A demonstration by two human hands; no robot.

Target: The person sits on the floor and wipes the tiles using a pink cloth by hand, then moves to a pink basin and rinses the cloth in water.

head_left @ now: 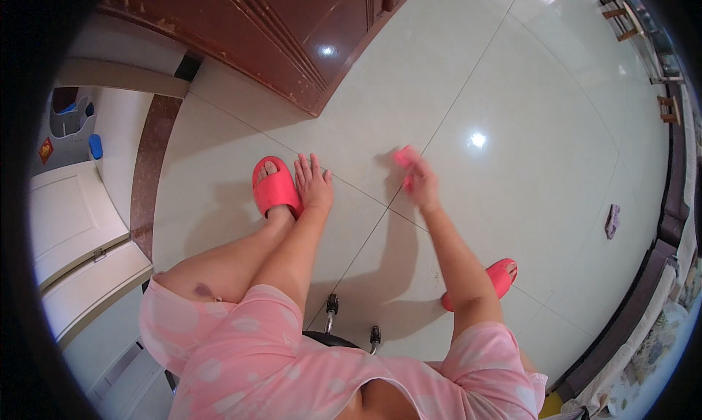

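- While the left hand [315,189] is spread beside a red slipper [276,192], the right hand [423,189] pinches a pink item [403,156].
- Judged step: handling it; next move calls for steady hold.

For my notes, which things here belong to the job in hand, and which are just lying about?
In hand, apparently:
blurred pink object, held in the right hand

Lying about:
small purplish-grey object, perhaps fabric, on the glossy pale tiled floor

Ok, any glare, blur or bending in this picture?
All in the head view: bright glare on the tiled floor, a smaller spot on the brown panel; the right hand and its pink item look blurred; edges bow near the rim.
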